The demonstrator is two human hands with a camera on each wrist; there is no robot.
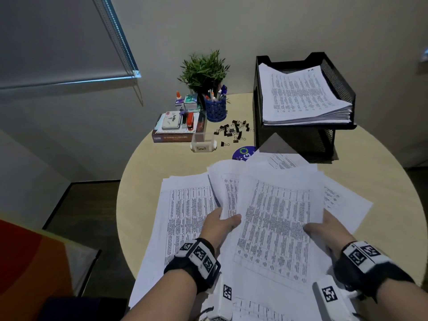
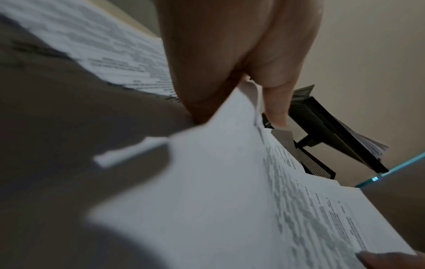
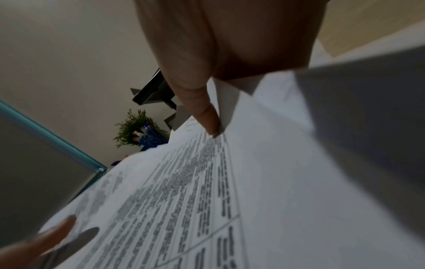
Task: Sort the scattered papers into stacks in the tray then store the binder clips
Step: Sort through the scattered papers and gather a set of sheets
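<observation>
A loose bundle of printed sheets (image 1: 275, 218) is lifted over the round table, held from both sides. My left hand (image 1: 222, 222) pinches its left edge, thumb on top; in the left wrist view the thumb (image 2: 274, 102) presses the sheets (image 2: 218, 191). My right hand (image 1: 324, 228) grips the right edge, and its thumb (image 3: 207, 112) lies on the printed page (image 3: 184, 191). More papers (image 1: 183, 214) lie spread on the table beneath. The black mesh tray (image 1: 338, 82) at the back right holds a thick paper stack (image 1: 301, 96). Several black binder clips (image 1: 234, 130) lie scattered left of the tray.
A clear box labelled "Small" (image 1: 203, 144) stands near the clips. Behind it are a blue pen cup (image 1: 215, 108), a potted plant (image 1: 203, 70) and a book with a stapler and stamp pad (image 1: 176, 126). A blue round sticker (image 1: 243, 154) peeks out past the papers.
</observation>
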